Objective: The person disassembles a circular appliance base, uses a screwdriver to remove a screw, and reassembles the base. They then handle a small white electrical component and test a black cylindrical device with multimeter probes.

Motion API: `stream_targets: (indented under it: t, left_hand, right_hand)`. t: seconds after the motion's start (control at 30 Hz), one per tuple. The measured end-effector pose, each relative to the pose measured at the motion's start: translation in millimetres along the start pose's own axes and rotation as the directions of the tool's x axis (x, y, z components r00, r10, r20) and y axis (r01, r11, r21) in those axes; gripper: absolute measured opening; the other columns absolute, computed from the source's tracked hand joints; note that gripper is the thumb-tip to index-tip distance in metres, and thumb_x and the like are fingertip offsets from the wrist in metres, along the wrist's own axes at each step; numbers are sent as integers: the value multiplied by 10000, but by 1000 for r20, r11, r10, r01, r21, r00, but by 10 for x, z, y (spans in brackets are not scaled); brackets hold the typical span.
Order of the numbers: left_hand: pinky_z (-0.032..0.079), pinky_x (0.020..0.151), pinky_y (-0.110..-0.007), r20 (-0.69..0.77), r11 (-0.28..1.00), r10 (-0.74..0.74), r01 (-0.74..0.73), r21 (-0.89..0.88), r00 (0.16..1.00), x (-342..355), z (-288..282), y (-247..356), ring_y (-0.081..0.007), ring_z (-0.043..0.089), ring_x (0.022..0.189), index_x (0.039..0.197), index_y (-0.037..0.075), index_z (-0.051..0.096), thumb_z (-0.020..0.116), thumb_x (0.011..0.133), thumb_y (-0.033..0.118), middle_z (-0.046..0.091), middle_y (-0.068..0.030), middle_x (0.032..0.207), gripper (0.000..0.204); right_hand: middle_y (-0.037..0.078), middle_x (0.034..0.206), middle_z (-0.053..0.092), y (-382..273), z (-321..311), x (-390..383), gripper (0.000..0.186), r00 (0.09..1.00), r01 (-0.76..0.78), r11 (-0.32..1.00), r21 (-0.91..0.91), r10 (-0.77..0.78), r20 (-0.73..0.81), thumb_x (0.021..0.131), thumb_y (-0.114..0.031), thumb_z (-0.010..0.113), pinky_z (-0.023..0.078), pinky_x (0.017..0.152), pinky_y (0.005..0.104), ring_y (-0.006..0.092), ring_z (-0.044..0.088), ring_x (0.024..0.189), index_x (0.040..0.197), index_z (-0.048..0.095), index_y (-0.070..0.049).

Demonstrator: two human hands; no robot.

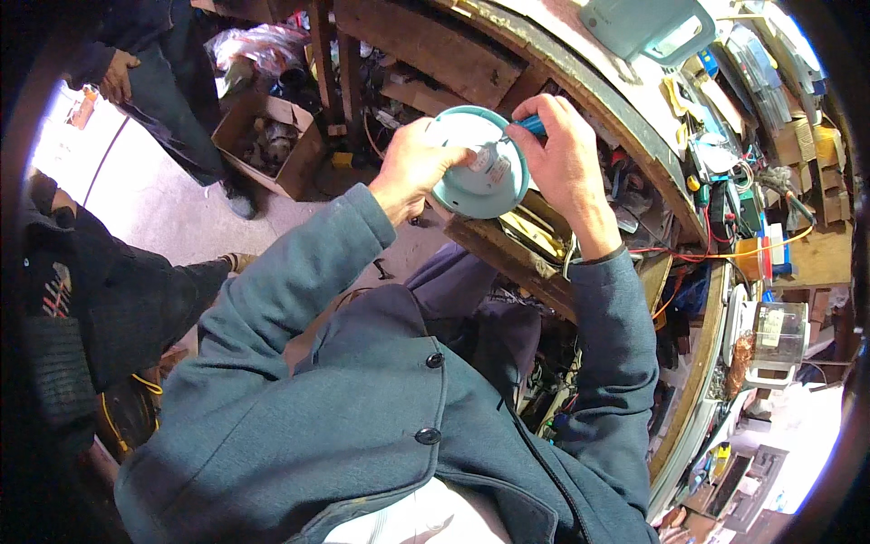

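A round, pale blue-green plastic base [500,192] with a printed label on its face is held up in front of me. My left hand [412,172] is closed on its left rim, the thumb lying across the face. In my right hand [566,168] is a screwdriver with a blue handle [533,125], pinched between thumb and fingers. Its shaft reaches over the upper right of the base; whether the tip sits in a screw is too small to tell.
A cluttered wooden workbench [639,136] curves along the right, with a pale blue appliance body [625,32] and a clear jug [781,328] on it. An orange cable [743,256] crosses it. At left are people's legs [172,109] and a cardboard box [294,172] on the floor.
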State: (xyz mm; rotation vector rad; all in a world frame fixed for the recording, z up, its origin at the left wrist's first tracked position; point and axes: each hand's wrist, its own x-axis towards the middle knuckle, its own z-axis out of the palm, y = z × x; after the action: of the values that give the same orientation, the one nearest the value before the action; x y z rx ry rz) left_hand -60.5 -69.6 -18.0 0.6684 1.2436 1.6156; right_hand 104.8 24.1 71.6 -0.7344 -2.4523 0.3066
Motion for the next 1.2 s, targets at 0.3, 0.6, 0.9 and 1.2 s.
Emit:
stream_targets:
  t: [0.3, 0.6, 0.9, 1.2]
  left_hand:
    - [572, 876, -348, 3, 998, -38, 38, 53, 999, -27, -8, 31, -196, 697, 994, 1152, -26, 679, 813, 772, -10, 731, -98, 1087, 403]
    - [574, 891, -356, 14, 997, -70, 69, 46, 997, -19, -20, 23, -190, 700, 1000, 1181, 15, 690, 810, 791, -22, 738, -75, 1097, 409]
    - [588, 854, -364, -5, 999, -47, 47, -23, 999, -42, 11, 61, -216, 712, 948, 1138, -30, 689, 806, 780, -43, 741, -121, 1064, 376]
    - [584, 834, -367, 1, 999, -48, 48, -24, 999, -9, -22, 8, -201, 703, 942, 1116, -24, 683, 828, 755, -18, 737, -115, 1040, 390]
  right_hand:
    - [174, 985, 638, -36, 20, -4, 192, 999, 25, 1000, -12, -25, 24, 879, -113, 764, 549, 795, 446, 382, 662, 902, 1018, 650, -46]
    - [193, 1002, 648, -118, 4, 98, 220, 965, 230, 943, -241, -189, 181, 896, -145, 717, 578, 741, 454, 392, 687, 889, 1055, 611, -37]
    - [239, 1063, 605, -81, -38, 143, 185, 952, 253, 950, -182, -212, 221, 942, -145, 680, 579, 689, 459, 434, 679, 799, 1053, 574, -41]
    - [204, 944, 648, -41, -53, 153, 236, 945, 273, 949, -161, -233, 228, 948, -228, 674, 578, 719, 472, 415, 691, 828, 1089, 586, -60]
